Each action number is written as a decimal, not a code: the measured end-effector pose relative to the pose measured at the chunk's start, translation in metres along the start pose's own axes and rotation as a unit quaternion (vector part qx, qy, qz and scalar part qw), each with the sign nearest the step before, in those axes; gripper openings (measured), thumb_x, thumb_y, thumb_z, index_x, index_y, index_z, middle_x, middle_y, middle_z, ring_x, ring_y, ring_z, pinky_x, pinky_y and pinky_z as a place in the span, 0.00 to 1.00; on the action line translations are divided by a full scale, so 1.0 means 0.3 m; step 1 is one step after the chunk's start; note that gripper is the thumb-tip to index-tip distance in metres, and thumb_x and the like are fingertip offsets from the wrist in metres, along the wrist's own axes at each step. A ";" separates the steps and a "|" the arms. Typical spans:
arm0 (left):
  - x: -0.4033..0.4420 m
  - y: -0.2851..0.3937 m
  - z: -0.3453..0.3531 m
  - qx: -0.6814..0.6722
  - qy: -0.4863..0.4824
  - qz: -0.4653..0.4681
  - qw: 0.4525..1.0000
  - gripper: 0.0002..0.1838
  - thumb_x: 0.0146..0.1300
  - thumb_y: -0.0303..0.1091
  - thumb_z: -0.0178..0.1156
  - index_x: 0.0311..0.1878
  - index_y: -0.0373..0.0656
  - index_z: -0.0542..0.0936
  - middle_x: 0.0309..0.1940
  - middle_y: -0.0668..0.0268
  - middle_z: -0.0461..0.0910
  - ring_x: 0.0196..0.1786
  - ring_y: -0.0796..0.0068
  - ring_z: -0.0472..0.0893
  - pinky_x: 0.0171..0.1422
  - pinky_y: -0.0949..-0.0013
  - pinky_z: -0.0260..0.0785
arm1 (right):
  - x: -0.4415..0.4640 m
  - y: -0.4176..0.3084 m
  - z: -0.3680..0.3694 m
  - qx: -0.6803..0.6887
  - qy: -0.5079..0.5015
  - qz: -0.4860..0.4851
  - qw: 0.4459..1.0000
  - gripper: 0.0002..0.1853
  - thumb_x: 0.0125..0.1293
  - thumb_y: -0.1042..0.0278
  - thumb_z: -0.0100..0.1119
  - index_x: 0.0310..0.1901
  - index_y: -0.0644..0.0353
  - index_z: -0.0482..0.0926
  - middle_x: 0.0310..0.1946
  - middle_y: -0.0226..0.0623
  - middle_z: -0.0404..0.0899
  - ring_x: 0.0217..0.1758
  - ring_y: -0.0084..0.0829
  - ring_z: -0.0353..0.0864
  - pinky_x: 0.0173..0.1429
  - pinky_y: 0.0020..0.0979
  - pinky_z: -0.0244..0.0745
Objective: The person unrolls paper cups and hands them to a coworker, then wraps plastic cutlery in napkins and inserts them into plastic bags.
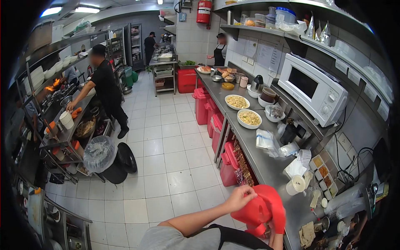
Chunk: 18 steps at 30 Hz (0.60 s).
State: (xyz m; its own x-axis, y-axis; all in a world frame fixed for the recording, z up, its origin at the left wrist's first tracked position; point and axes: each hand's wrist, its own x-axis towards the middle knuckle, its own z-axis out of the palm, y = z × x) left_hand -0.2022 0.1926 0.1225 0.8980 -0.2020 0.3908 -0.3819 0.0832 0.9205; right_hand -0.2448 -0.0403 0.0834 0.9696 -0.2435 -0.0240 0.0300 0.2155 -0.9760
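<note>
A red cloth bag (258,210), crumpled and with a loose strap, is held in front of me beside the steel counter (266,166). My left hand (242,198) pinches its upper edge, with thumb and fingers drawn together. Below and behind the cloth is my right hand (271,231); only a little of it and the wrist show, and the bag hides its fingers. On the counter near the bag stand a white paper tub (296,185) and some crumpled white paper (294,168).
Two bowls of diced yellow food (249,119) stand farther along the counter, near a plastic-wrapped white stack (266,139). A microwave (312,88) sits on a raised shelf. Red bins (228,166) line the counter's underside. Across the tiled floor, a lined black bin (102,160) stands near a co-worker (106,81).
</note>
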 end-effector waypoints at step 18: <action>0.023 0.001 0.084 0.339 -0.169 -0.003 0.925 0.26 0.48 0.28 0.60 0.54 0.39 0.69 0.56 0.52 0.66 0.52 0.50 0.74 0.55 0.55 0.68 | 0.005 -0.166 0.233 -0.545 -0.052 -0.232 0.804 0.06 0.39 0.84 0.50 0.18 0.65 0.65 0.21 0.50 0.70 0.27 0.53 0.72 0.31 0.45 0.64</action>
State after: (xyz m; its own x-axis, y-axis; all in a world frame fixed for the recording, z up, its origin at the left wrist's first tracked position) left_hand -0.2018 0.1667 0.1253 0.8242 -0.5045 0.2572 -0.5299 -0.5269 0.6646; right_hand -0.2278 0.0146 0.1469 0.9325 0.0344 0.3596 0.2188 -0.8459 -0.4864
